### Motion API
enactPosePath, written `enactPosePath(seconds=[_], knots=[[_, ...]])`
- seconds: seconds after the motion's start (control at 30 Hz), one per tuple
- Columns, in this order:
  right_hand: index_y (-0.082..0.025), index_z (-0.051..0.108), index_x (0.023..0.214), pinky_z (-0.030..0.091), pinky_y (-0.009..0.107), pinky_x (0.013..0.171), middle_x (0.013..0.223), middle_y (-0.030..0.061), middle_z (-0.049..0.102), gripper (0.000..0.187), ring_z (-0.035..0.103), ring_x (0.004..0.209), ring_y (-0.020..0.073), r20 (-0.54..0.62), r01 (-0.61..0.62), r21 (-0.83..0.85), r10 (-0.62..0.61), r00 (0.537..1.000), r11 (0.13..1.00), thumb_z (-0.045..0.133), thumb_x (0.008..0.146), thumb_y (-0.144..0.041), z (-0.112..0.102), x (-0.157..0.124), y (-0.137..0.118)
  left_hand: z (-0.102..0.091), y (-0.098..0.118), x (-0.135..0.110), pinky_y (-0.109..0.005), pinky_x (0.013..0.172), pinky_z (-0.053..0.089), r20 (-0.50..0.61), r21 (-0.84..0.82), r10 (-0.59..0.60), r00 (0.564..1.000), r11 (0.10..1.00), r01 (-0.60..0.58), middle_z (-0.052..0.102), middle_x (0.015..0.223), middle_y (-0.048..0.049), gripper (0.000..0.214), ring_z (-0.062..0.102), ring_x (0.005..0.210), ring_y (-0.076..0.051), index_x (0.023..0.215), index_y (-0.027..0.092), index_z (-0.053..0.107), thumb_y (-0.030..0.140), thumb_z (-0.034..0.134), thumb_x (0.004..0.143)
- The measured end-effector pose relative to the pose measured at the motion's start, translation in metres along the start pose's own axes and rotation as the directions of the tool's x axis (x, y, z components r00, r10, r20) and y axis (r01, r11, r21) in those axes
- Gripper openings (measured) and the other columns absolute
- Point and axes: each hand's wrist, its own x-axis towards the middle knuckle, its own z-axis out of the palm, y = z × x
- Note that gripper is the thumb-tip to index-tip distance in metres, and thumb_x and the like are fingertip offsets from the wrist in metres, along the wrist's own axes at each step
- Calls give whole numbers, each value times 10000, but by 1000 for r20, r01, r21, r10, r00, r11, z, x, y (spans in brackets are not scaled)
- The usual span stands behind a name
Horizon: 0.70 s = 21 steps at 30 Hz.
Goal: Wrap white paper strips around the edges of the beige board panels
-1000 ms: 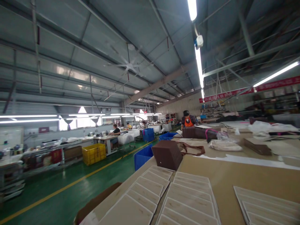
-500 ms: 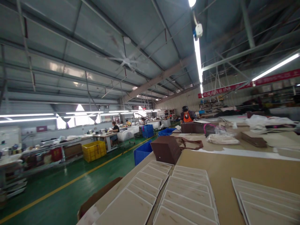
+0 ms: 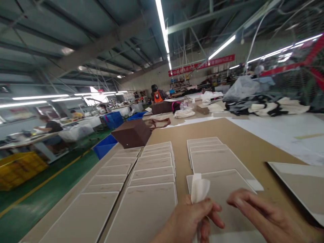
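My left hand comes in at the bottom middle, closed around a folded white strip that sticks up above the thumb. Whether the strip is paper or cloth, I cannot tell. To its right is my right hand, its fingers bent and drawn together at the tips; anything between them is hidden. Both hands hover over a beige panel with white edges, at the near end of an overlapping row. Two more rows of such panels, a middle one and a left one, lie to the left.
A brown block-like stack stands at the far end of the rows. A dark-edged panel lies at right. Dark and white scraps are heaped behind. A co-worker in an orange apron is across the table. Blue bins stand left.
The view has swung right and down toward the table. Both my hands have come into view, the left with the white strip. The right-hand row of panels now sits nearer the middle.
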Motion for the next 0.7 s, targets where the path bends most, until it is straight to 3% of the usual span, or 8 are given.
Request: enactPosePath(seconds=[0.1, 0.17, 0.27, 0.37, 0.5, 0.6, 0.7], knots=[[-245, 657, 955, 521, 252, 660, 790, 5, 654, 313, 629, 723, 176, 48, -92, 268, 83, 995, 959, 576, 886, -539, 23, 18, -25, 8, -7, 7, -202, 336, 302, 21, 45, 4, 1000, 999, -5, 645, 632, -12, 515, 376, 321, -45, 834, 127, 656, 607, 687, 649], [-229, 638, 892, 477, 237, 556, 705, -24, 591, 326, 558, 562, 128, 106, -127, 369, 94, 990, 921, 570, 891, -548, 34, 22, -34, 11, -12, 10, -209, 327, 237, 43, 108, 21, 999, 994, -26, 560, 502, 13, 577, 357, 300, -49, 724, 123, 638, 691, 670, 631], [-207, 632, 741, 445, 225, 561, 683, -23, 546, 380, 536, 587, 120, 81, -138, 351, 116, 990, 926, 576, 888, -553, 36, 21, -36, 9, -18, 11, -217, 339, 194, 43, 144, 59, 997, 988, -65, 475, 432, 33, 589, 333, 296, -42, 629, 123, 607, 708, 679, 642], [-211, 654, 734, 445, 232, 585, 709, -1, 592, 370, 549, 652, 146, 22, -177, 383, 183, 983, 907, 627, 847, -562, 26, 22, -35, 6, -17, 7, -201, 337, 216, -2, 102, 65, 998, 993, -65, 557, 537, 5, 548, 369, 310, -42, 738, 114, 638, 657, 681, 679], [-224, 665, 751, 457, 256, 591, 752, 6, 641, 281, 538, 608, 142, 7, -195, 619, 243, 970, 761, 721, 788, -497, 21, 26, -42, 7, -9, 1, -183, 347, 303, -2, 35, 53, 999, 998, -52, 631, 695, -17, 565, 457, 344, -52, 930, 124, 644, 622, 697, 670], [-221, 668, 765, 474, 283, 637, 800, 11, 663, 231, 538, 599, 137, 66, -196, 758, 225, 972, 622, 705, 820, -442, 26, 28, -48, 9, -8, 0, -186, 356, 333, -15, -30, 4, 1000, 1000, -4, 634, 700, -23, 577, 497, 371, -69, 892, 119, 637, 611, 738, 608], [-211, 674, 767, 476, 298, 642, 814, 23, 663, 256, 547, 623, 151, 120, -224, 801, 218, 969, 555, 688, 837, -456, 31, 29, -49, 9, -12, 3, -182, 347, 310, -28, -54, 36, 999, 998, -38, 583, 603, -4, 582, 481, 386, -73, 799, 118, 640, 667, 725, 624]])
